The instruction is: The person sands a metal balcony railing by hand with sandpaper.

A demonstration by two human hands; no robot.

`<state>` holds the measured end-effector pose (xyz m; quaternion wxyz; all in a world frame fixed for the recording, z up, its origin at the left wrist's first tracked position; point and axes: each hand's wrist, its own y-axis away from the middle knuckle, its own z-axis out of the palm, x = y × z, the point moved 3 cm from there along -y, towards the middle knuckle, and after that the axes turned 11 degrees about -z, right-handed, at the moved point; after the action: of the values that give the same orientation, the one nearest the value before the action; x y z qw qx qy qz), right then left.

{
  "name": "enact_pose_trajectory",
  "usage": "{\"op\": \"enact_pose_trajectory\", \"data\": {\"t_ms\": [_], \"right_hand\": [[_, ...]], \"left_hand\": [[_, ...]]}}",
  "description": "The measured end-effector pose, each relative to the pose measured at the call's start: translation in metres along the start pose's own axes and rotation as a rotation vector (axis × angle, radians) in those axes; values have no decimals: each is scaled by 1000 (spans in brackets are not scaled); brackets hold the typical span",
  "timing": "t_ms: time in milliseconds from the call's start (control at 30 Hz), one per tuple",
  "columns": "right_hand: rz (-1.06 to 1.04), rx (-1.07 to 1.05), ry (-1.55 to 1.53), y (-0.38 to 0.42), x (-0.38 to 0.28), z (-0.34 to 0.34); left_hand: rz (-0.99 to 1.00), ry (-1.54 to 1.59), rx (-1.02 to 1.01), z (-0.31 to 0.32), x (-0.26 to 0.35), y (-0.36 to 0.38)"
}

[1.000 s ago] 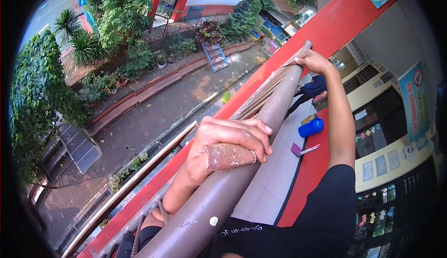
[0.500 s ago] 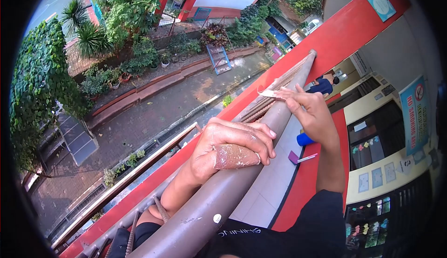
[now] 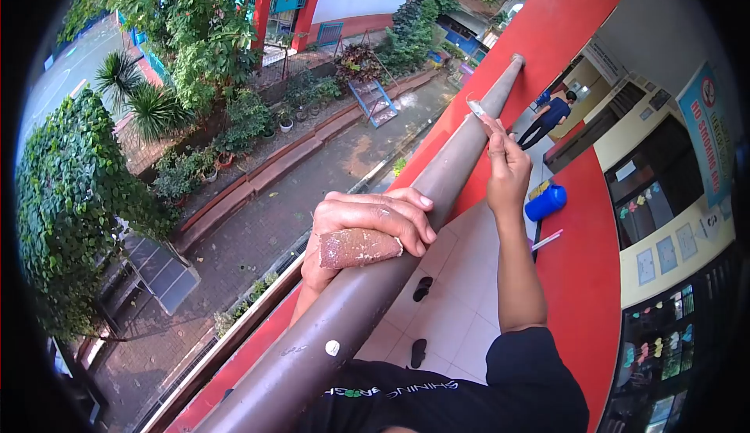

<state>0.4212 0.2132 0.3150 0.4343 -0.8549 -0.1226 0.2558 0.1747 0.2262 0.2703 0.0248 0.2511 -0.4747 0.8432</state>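
Observation:
My left hand is wrapped over a thick brown metal handrail, its fingers across the top. Under those fingers it grips a worn reddish-brown piece of sandpaper, dusted with white; the thumb is hidden. My right hand is raised at the far side of the rail, fingers mostly curled. From its fingertips juts a thin strip with a pale end; its kind is too small to tell. A round white mark shows on the near rail.
A red pillar meets the rail's far end. A blue container stands on the red ledge at right, near a pink-and-white stick. Dark shoes lie on the tiled floor. A person is in the corridor; plants and a paved path lie left.
My right hand has lifted and moved farther along the rail, its fingers more curled. My left hand stays on the rail with the sandpaper. The view has shifted, and the person shows more fully.

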Motion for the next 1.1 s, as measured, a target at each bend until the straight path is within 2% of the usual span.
{"op": "enact_pose_trajectory", "data": {"t_ms": [67,100,133,200,233,267,333,367,400,467,533,567,600,667,700,800,867,933,967,1067,1100], "right_hand": [[-170,-108,-12,9,-48,5],[-241,-193,-63,22,-84,7],[-243,-193,-65,18,-81,5],[-211,-211,-24,5,-66,1],[-126,-190,104,-9,-33,-5],[-33,-178,55,-17,-11,-12],[-140,-159,146,-5,-39,-7],[-174,-212,-10,10,-79,-3],[-243,-210,-91,30,-105,0],[-216,-171,-119,28,-93,0],[-105,-44,160,3,-24,-8],[-49,-29,175,-2,-11,-9],[-49,-30,177,9,-35,-5],[-238,-92,-49,31,-103,13],[-238,-93,-55,29,-98,12],[-164,-76,72,10,-53,6],[11,-85,36,-13,17,-10],[-133,-116,73,0,-41,1],[-230,-135,-57,19,-81,8],[-227,-149,-191,34,-97,7],[-153,-106,-29,23,-66,3]], "left_hand": [[-42,-46,-3,-4,-1,2],[-41,-220,-53,-5,3,1],[-39,-222,-52,-4,-2,0],[253,-47,12,-3,-4,9],[222,-163,21,-8,3,17],[226,-159,16,-11,4,19],[207,5,-55,-15,-1,25],[120,-17,-61,-12,4,20],[122,-19,-55,-10,8,18],[129,-85,-54,-7,11,17],[151,-72,-45,-8,8,18],[156,-79,-42,-9,8,18],[160,-83,-33,-9,8,19],[172,-99,-47,-9,9,15],[161,-103,-34,-8,10,16],[135,-95,-32,-10,5,21],[172,-83,1,-12,4,24],[185,-103,5,-10,8,22],[173,-107,-5,-11,9,22],[144,-96,-14,-9,9,23],[150,-100,-22,-10,8,24]]}}
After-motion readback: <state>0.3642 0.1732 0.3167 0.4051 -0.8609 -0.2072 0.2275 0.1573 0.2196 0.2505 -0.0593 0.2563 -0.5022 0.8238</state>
